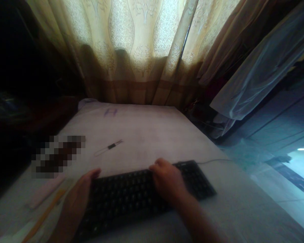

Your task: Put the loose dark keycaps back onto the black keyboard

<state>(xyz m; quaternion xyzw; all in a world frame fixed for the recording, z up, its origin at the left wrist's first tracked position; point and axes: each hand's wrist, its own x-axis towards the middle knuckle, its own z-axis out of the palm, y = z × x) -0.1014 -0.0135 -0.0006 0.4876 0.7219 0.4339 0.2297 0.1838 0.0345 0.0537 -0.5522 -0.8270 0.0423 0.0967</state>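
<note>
At the pale tabletop (147,128), your left hand (78,195) flanks the black keyboard (124,197) at its left end, your right hand (168,182) curled across it; clamped or merely resting, one cannot tell; positioning seems underway, the next move calling for even support

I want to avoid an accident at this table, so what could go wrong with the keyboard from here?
The right hand lies over the keyboard, so keys might be pressed by accident. The cable runs toward the right edge of the table and could snag or tug if the keyboard is moved. The left hand is close to the orange stick and might knock it.
</note>
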